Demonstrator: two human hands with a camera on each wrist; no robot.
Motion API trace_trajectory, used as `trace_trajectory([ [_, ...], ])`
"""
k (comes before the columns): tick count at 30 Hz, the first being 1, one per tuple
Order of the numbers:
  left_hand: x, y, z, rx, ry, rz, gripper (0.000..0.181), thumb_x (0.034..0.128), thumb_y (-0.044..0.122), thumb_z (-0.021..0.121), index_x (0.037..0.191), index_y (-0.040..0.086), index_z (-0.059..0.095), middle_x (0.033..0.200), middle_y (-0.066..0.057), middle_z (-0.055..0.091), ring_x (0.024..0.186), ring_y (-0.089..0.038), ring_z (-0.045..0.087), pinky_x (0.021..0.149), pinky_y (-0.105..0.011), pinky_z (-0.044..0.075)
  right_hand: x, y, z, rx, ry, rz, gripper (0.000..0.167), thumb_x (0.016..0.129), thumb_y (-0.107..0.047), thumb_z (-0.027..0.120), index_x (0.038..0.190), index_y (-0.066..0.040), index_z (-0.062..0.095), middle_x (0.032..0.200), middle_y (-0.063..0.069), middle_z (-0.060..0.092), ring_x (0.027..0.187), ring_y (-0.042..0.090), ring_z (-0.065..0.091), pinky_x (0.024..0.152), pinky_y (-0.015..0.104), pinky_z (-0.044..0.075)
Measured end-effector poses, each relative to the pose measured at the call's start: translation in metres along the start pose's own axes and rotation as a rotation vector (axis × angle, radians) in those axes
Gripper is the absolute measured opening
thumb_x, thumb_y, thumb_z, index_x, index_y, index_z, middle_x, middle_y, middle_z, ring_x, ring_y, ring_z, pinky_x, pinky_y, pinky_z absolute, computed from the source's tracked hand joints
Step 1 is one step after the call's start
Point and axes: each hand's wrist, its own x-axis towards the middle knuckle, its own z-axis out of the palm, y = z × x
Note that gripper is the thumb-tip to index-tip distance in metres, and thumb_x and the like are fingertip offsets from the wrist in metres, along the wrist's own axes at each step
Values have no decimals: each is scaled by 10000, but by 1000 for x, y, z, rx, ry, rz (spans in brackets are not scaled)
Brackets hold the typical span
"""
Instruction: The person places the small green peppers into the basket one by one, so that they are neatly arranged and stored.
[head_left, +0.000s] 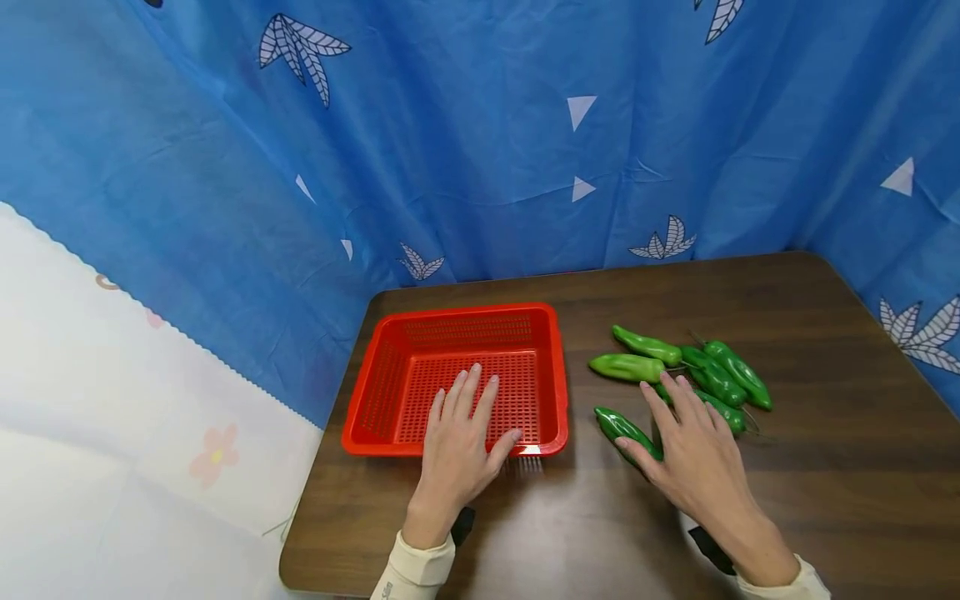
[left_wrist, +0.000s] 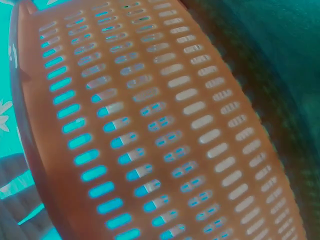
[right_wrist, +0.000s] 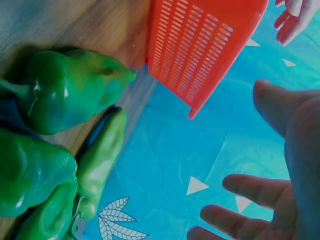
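A red slotted plastic basket (head_left: 561,392) stands on the left of the table. My left hand (head_left: 457,442) hovers over its near rim, fingers straight and slightly spread, holding nothing. Only the basket's slotted side wall (left_wrist: 40,115) fills the left wrist view. My right hand (head_left: 697,454), fingers spread, is above the table beside a dark green pepper (head_left: 628,432). In the right wrist view a gap shows between the right hand (right_wrist: 260,205) and the peppers (right_wrist: 70,90). Two lighter green peppers (head_left: 626,367) and several dark ones (head_left: 738,375) lie beyond it, some partly hidden by its fingers.
The brown wooden table (head_left: 600,533) has rounded corners. A blue curtain (head_left: 510,167) with leaf and triangle prints hangs along its far side. White flowered cloth (head_left: 150,467) is at the left.
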Motion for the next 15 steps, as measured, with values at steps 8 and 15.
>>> trace_trajectory([
  [8, -4, -20, -2, -86, 115, -27, 620, 910, 421, 674, 1425, 97, 555, 1494, -157, 508, 1322, -350, 532, 1032, -535, 485, 0, 1, 10, 2, 7, -10, 747, 770, -520, 795, 1349, -83, 614, 1352, 217, 593, 1154, 421, 601, 716, 582, 541],
  [15, -19, -55, -7, -101, 135, -157, 603, 907, 399, 671, 1407, 79, 571, 1471, -162, 528, 1301, -363, 534, 1012, -562, 482, -2, 1, 23, 23, -40, -30, 710, 782, -498, 802, 1327, -80, 625, 1227, 177, 660, 996, 388, 638, 635, 509, 521],
])
